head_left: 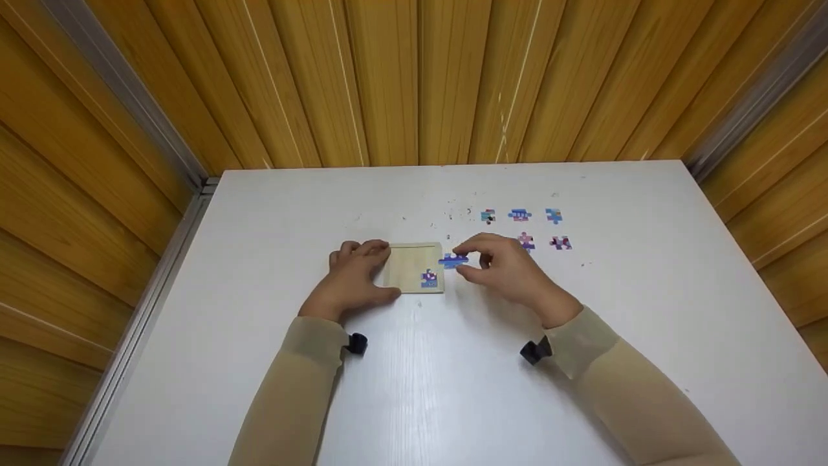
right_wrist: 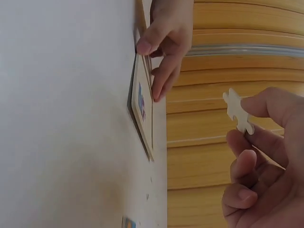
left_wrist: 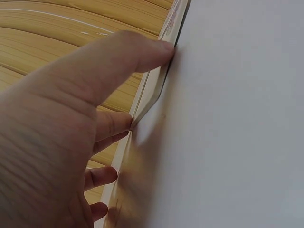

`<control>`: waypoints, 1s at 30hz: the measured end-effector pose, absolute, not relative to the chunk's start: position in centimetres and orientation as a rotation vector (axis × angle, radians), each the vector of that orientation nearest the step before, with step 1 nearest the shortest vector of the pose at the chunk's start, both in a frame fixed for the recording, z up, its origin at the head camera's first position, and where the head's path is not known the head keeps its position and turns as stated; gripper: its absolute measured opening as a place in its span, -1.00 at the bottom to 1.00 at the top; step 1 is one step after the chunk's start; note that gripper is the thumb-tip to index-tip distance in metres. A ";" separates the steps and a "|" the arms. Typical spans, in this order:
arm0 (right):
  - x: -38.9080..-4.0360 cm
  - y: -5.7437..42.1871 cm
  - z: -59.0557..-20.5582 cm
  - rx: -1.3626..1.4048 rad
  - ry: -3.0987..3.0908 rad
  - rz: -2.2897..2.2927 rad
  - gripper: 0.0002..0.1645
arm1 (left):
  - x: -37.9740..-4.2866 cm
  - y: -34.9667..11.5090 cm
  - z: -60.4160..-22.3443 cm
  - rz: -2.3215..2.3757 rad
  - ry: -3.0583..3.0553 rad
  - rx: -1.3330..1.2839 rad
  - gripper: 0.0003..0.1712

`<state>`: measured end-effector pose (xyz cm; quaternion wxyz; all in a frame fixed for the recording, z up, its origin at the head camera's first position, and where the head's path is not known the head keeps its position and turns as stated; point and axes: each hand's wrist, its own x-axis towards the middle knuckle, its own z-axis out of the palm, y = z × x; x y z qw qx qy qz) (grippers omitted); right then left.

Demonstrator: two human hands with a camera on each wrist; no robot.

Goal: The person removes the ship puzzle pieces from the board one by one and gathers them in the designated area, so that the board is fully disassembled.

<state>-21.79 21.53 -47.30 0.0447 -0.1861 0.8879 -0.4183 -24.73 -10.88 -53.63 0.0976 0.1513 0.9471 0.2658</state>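
Observation:
A square wooden puzzle tray (head_left: 414, 246) lies on the white table, with one jigsaw piece (head_left: 429, 279) in its near right corner. My left hand (head_left: 354, 278) grips the tray's left side, thumb at the near edge and fingers at the far left corner. In the left wrist view the thumb (left_wrist: 154, 54) presses on the tray's rim. Between thumb and fingertips, my right hand (head_left: 508, 268) pinches a blue-purple jigsaw piece (head_left: 453, 261) just off the tray's right edge. The right wrist view shows this piece's pale bare side (right_wrist: 236, 111), held above the table.
Several loose jigsaw pieces lie in two rows at the right, among them a blue one (head_left: 554, 215) and a dark pink one (head_left: 561, 243). One pink piece (head_left: 526, 242) is close to the right hand. Small dark specks dot the table (head_left: 414, 388). Wood-look panels (head_left: 414, 84) stand behind.

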 end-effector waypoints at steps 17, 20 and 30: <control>-20.5 30.6 -47.3 -0.271 2.840 -1.244 -0.62 | -24.6 -11.0 -53.7 0.824 2.788 0.415 0.19; -20.6 31.2 -47.6 -0.221 2.850 -1.222 -0.61 | -24.6 -11.0 -53.8 0.811 2.786 0.413 0.19; -21.4 32.9 -48.8 -0.165 2.883 -1.139 -0.65 | -24.9 -11.0 -53.8 0.776 2.796 0.437 0.18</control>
